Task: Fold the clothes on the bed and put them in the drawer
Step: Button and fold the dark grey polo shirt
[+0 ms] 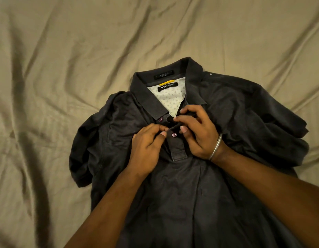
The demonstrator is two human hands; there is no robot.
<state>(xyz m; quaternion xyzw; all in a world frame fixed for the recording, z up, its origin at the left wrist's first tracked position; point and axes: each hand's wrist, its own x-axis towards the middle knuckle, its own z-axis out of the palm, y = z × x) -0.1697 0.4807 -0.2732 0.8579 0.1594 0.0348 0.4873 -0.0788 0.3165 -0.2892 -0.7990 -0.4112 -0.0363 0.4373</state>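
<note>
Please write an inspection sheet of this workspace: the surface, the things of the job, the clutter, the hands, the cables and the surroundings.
Surface: bed sheet, beige, with many wrinkles.
Job's things: one dark polo shirt, front up, collar away from the person, not yet folded; placket open, two purple buttons show; sleeves bunched at both sides.
Clutter: nothing seen.
Hands: left hand pinches the placket edge beside the lower button; right hand holds the opposite placket edge in its grip and wears a metal bangle at the wrist.
Cables: nothing seen.
Surroundings: only the sheet shows; no drawer in view.
</note>
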